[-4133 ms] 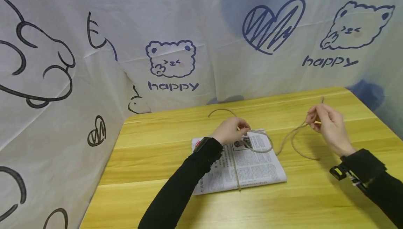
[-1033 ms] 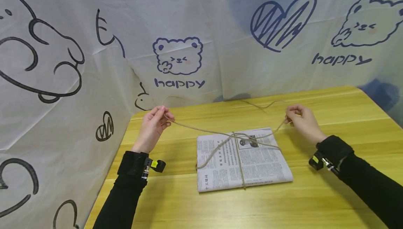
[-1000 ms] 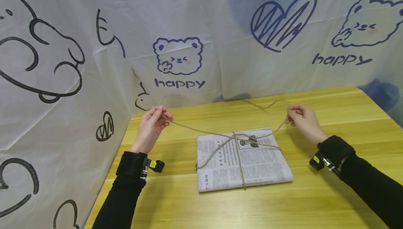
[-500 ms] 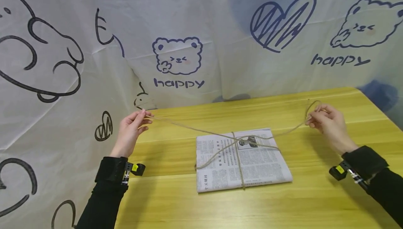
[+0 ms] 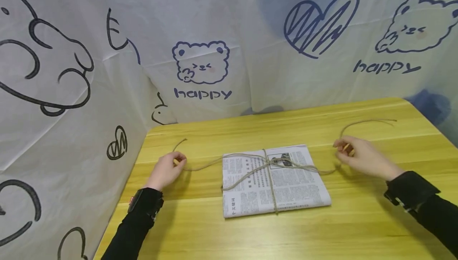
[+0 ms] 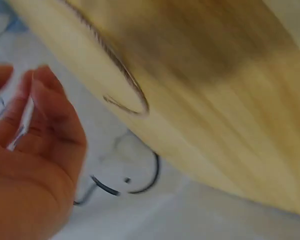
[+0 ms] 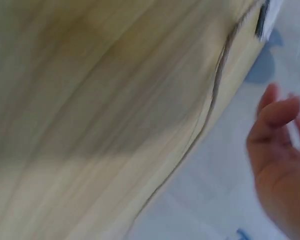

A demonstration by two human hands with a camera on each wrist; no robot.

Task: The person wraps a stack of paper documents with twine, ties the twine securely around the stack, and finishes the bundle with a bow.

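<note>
A folded newspaper (image 5: 290,190) lies flat on the wooden table (image 5: 257,236). Brown twine (image 5: 272,192) runs round it from top to bottom and crosses it sideways, meeting in a crossing near the printed photo. One loose end reaches left past my left hand (image 5: 166,169). The other stretches right, beyond my right hand (image 5: 366,158). In the left wrist view the twine (image 6: 117,60) lies on the table apart from my loosely curled fingers (image 6: 52,102). Likewise, the right wrist view has the twine (image 7: 215,90) on the tabletop, with my relaxed fingers (image 7: 277,115) away from it.
White cloth (image 5: 247,53) printed with bears and hearts hangs along the table's back edge. A second cloth side (image 5: 71,140) with black line drawings closes off the left.
My hands drew the twine ends apart to left and right, then came lower and let go. The lifted strands have sunk onto the newspaper and table, and the crossing looks tighter.
</note>
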